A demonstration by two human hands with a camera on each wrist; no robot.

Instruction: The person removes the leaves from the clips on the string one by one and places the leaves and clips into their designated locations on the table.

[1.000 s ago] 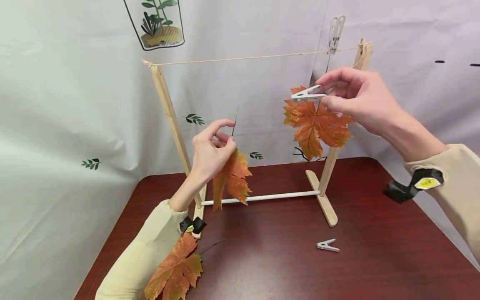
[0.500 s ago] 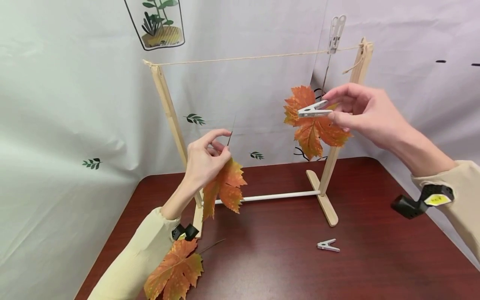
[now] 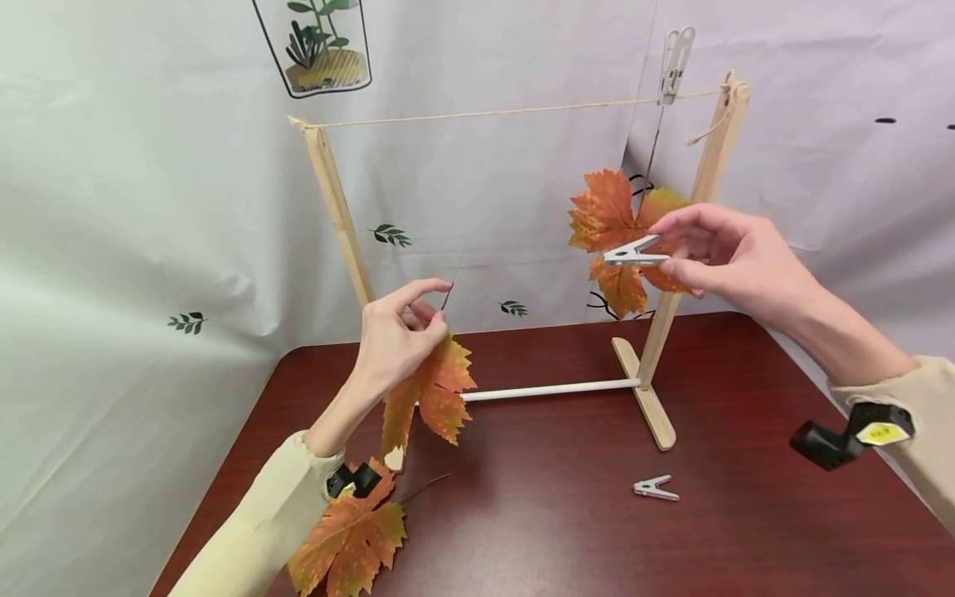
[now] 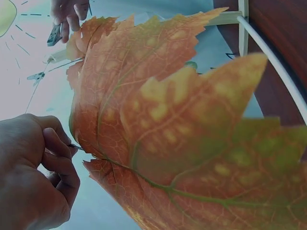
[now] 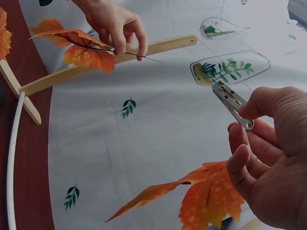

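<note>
The left hand [image 3: 395,342] pinches the thin stem of an orange leaf [image 3: 442,398], which hangs below the fingers in front of the rack's left post. In the left wrist view that leaf [image 4: 158,110] fills much of the picture. Between thumb and fingertips the right hand [image 3: 746,257] holds a white clothespin [image 3: 634,254] by its handle end. Behind it, another orange leaf [image 3: 606,211] hangs by its stem from a clothespin [image 3: 675,66] clipped near the right end of the string [image 3: 477,114]. The right wrist view shows the held clothespin [image 5: 231,103] close up.
A wooden rack with a right post [image 3: 660,336] and a white lower bar [image 3: 552,390] stands on the dark red table [image 3: 537,514]. One leaf [image 3: 351,539] lies by the left forearm, and a loose clothespin [image 3: 656,487] lies at the right. A printed cloth [image 3: 477,191] hangs behind.
Both hands have come lower in the head view. The left moved down and leftward with its leaf, the right down and slightly rightward with its clothespin. The hanging leaf stays on the string.
</note>
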